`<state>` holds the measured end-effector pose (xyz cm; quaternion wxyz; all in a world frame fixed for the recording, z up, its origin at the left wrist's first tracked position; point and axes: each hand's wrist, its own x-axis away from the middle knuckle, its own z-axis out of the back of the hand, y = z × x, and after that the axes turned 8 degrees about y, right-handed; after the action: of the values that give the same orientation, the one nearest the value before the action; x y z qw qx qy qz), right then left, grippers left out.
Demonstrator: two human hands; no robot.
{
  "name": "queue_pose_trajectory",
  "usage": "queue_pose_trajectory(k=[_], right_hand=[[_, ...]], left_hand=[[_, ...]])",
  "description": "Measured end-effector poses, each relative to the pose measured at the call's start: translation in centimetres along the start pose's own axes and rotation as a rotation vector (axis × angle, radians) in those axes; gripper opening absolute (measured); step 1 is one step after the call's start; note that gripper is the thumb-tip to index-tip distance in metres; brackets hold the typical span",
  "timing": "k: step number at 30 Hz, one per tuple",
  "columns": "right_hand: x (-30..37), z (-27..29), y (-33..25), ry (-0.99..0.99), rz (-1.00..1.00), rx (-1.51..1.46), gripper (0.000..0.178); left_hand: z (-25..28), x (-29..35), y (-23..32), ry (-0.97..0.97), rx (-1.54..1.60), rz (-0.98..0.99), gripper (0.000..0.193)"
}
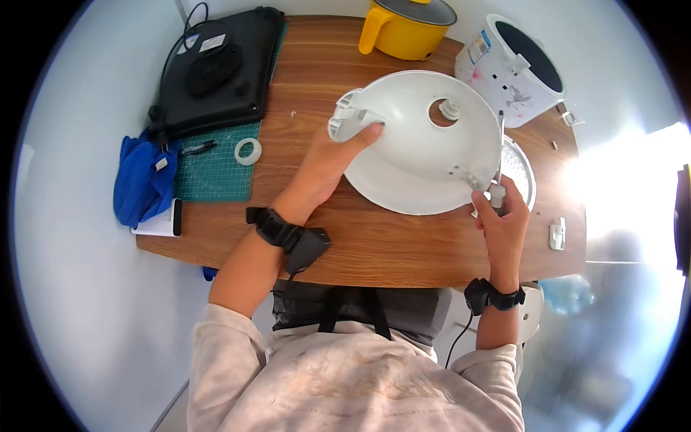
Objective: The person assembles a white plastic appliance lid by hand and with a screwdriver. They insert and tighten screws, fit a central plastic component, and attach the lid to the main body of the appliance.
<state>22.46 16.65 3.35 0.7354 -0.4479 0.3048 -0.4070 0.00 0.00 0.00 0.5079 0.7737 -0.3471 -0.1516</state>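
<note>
A white bowl-shaped plastic cooker lid shell (425, 162) with a round hole is tilted over the table, its hollow side up. My left hand (324, 165) grips its left rim beside the hinge end, thumb inside. At the right rim, my right hand (504, 223) is closed on a screwdriver (500, 151) whose thin shaft points up and away. Its fingers are close to the lid's latch area (468, 178); whether they also touch the rim I cannot tell. Partly hidden behind the lid's right side is a pale perforated disc (520, 164).
Behind the lid stand a white cooker body (504, 101) and a yellow pot (403, 36). On the left are an overturned black appliance (216, 79), a green cutting mat (216, 176), a tape roll (239, 153) and blue cloth (140, 183). A small white plastic part (558, 234) lies right.
</note>
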Motion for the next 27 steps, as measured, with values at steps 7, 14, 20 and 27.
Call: queue_pose_trajectory(k=[7,14,20,27], right_hand=[[-0.7,0.3,0.6,-0.031,-0.012,0.063,0.036],[0.3,0.2,0.4,-0.086,-0.048,0.118,0.034],[0.8,1.5,-0.8,-0.115,0.049,0.075,0.029],[1.4,0.7,-1.7,-0.189,0.047,0.056,0.031]], left_hand=[[0.5,-0.8,-0.6,-0.017,-0.073,0.084,0.059],[1.2,-0.5,-0.1,0.189,-0.131,0.086,0.047],[1.5,-0.4,0.9,0.147,-0.148,0.149,0.047],[1.5,-0.5,0.5,0.095,-0.170,0.175,0.049]])
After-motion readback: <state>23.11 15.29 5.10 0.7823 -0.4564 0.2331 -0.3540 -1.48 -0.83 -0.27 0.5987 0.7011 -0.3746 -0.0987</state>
